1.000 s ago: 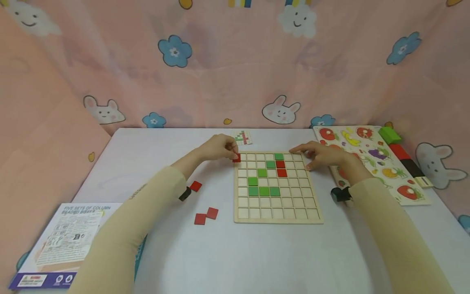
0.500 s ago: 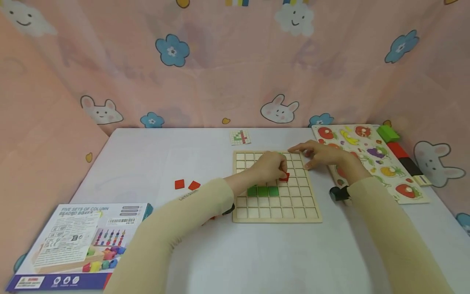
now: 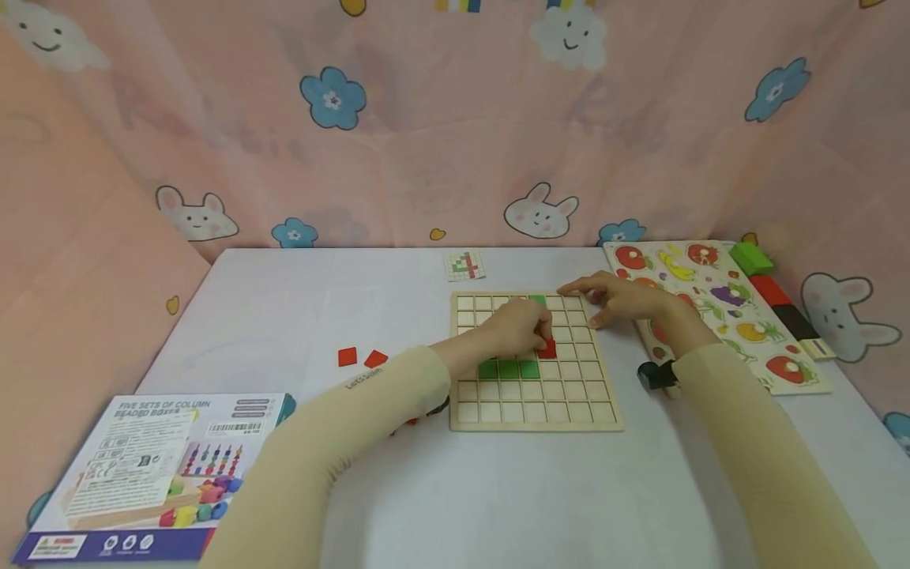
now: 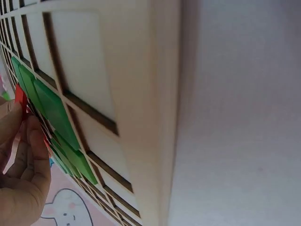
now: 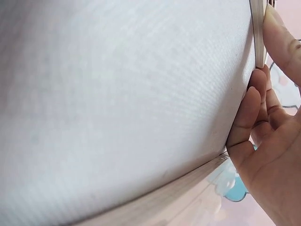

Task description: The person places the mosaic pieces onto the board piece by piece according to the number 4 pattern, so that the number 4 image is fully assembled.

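My left hand (image 3: 520, 328) is over the middle of a wooden grid board (image 3: 536, 431), pinching a red square tile (image 3: 547, 349) between thumb and fingertips. In the left wrist view the tile (image 4: 20, 100) stands tilted right at the grid, close to a row of green tiles (image 4: 56, 113). Three green tiles (image 3: 508, 369) lie side by side in one row, and another green tile (image 3: 538, 299) shows at the top; the hand hides cells between them. My right hand (image 3: 626, 300) rests at the board's upper right corner, its thumb (image 5: 280, 40) against the side edge.
Loose red tiles (image 3: 347, 357) lie left of the board, some partly under the left sleeve. A small pattern card (image 3: 465, 266) lies behind the board. A fruit puzzle board (image 3: 782, 379) and coloured blocks (image 3: 771, 291) are at right, a printed box (image 3: 163, 474) at left.
My left hand has carried the red tile from the board's upper left corner rightward to the middle and brought it down to the grid. The right hand has stayed at its corner.
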Tool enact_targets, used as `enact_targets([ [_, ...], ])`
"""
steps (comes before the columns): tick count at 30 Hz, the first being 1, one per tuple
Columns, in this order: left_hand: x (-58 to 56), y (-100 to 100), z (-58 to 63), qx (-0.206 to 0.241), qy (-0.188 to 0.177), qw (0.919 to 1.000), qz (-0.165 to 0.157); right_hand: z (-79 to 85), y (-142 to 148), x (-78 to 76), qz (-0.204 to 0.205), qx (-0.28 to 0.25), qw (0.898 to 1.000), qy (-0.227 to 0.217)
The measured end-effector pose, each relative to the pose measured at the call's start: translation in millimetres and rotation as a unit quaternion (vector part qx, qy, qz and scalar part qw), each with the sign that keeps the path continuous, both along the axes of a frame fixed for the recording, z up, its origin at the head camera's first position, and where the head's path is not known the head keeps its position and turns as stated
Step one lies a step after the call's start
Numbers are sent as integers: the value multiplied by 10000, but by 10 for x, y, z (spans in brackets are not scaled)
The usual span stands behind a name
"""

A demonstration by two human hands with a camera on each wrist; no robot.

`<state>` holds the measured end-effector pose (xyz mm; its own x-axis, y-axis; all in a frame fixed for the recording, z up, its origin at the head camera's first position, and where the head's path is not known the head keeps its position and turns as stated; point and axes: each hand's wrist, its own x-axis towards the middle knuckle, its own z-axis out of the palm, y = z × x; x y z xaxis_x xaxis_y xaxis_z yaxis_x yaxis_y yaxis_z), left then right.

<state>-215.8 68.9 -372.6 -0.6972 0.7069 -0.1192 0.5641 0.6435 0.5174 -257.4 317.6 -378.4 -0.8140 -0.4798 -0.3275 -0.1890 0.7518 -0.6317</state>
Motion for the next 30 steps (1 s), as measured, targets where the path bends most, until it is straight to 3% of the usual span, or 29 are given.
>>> enact_targets([
  [5, -29, -71, 29, -225, 277, 9985, -419, 1, -17, 8, -132, 83, 9998, -100],
  [9, -148, -296, 92, -147, 17, 9979, -636, 1, -31, 7, -186, 113, 9996, -182],
  [13, -316, -692, 194, -426, -430, 9957, -702, -3, -23, 0, -195, 93, 9996, -179],
  [18, -442, -1329, 339, -1375, -951, 9843, -569, 0, -23, 1, -182, 88, 9996, -177],
  [21, -442, -1679, 363, -1841, -1204, 9748, -377, -1, -20, -1, -129, 70, 9998, -167],
  [24, -400, -1934, 329, -1964, -1360, 9707, -249, 1, -15, -3, -148, 99, 9997, -179],
  [30, -296, -2124, 239, -1823, -1466, 9720, -218, -3, -24, -5, -213, 130, 9995, -205],
])
